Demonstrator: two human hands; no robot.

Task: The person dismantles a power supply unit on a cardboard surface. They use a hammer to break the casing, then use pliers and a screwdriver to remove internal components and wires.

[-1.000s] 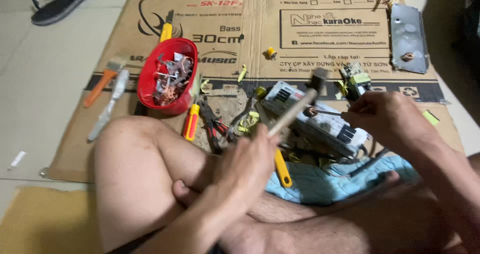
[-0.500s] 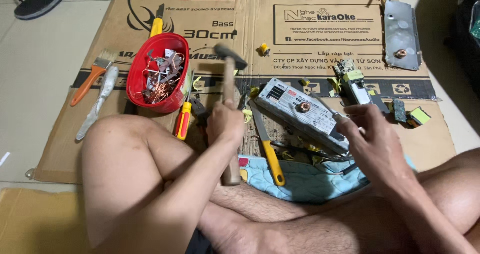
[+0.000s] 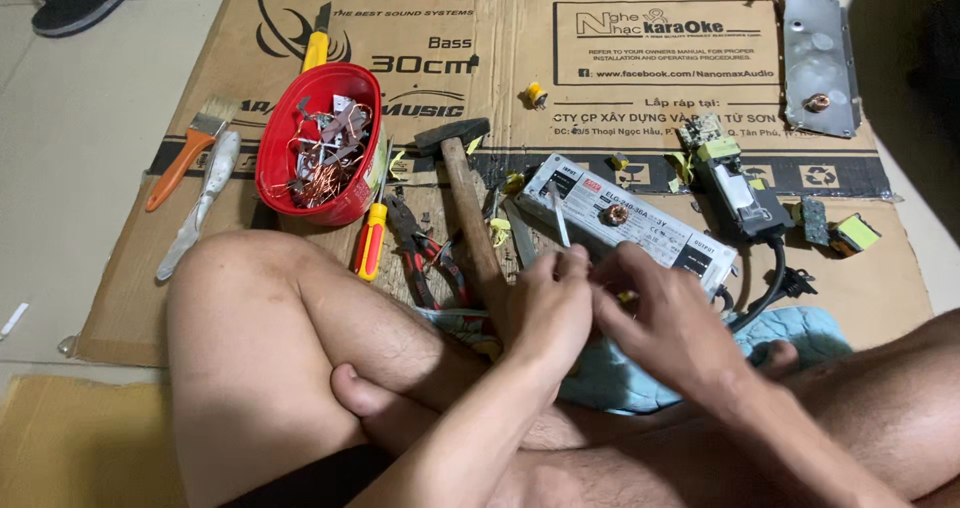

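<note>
I sit cross-legged on a sheet of cardboard [image 3: 250,298]. My left hand [image 3: 545,308] and my right hand [image 3: 655,318] meet at the near edge of a long silver power-supply box [image 3: 640,223] with a small copper coil [image 3: 615,213] on top. My left fingers pinch a thin metal tool [image 3: 557,213] that points up over the box. The right fingers curl beside them; what they hold is hidden. A wooden-handled hammer [image 3: 462,193] lies on the cardboard, its handle end running under my left hand.
A red bowl [image 3: 275,168] of copper wire scraps stands at the left, with an orange-handled brush [image 3: 185,158] beyond it. A red-yellow screwdriver [image 3: 371,240] and red pliers [image 3: 425,258] lie by my knee. A black opened adapter [image 3: 745,198], a metal plate [image 3: 820,63] and a blue cloth [image 3: 810,328] are on the right.
My left hand held the hammer raised upright; now the hammer lies flat on the cardboard. Both hands have come together at the near edge of the silver box.
</note>
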